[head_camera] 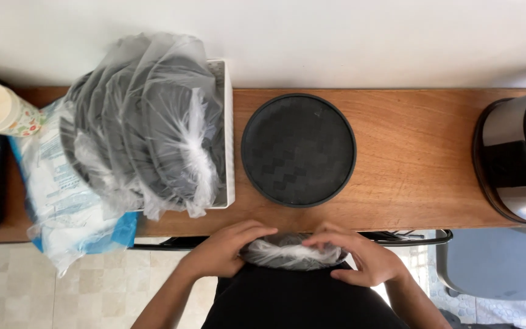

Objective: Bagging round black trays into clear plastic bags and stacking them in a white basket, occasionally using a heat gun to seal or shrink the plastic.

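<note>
Round dark plate in crinkled clear plastic wrap (pixel 290 251), held edge-on just below the wooden tabletop (pixel 409 152) edge. Left hand (pixel 223 248) and right hand (pixel 360 256) curl over its rim, fingers gripping the wrap. Bare matte black textured plate (pixel 298 149) lies flat on the tabletop.

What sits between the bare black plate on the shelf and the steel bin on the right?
Nothing: in the head view, only bare wooden shelf separates the black plate from the steel bin.
</note>
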